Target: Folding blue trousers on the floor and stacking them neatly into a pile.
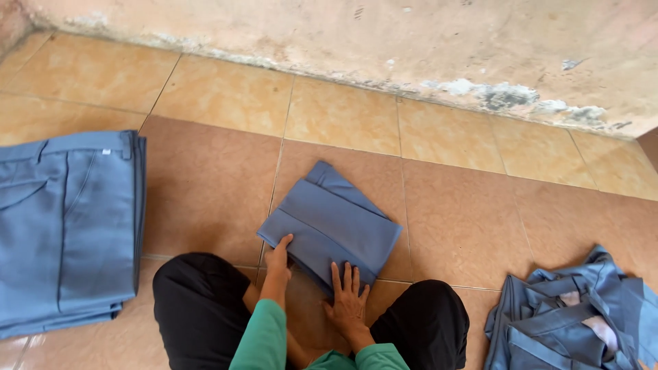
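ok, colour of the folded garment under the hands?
Plain grey-blue folded garment, clearest in the head view.

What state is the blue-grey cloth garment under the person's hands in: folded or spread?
Folded: the blue-grey cloth garment lies as a compact layered rectangle on the floor tiles.
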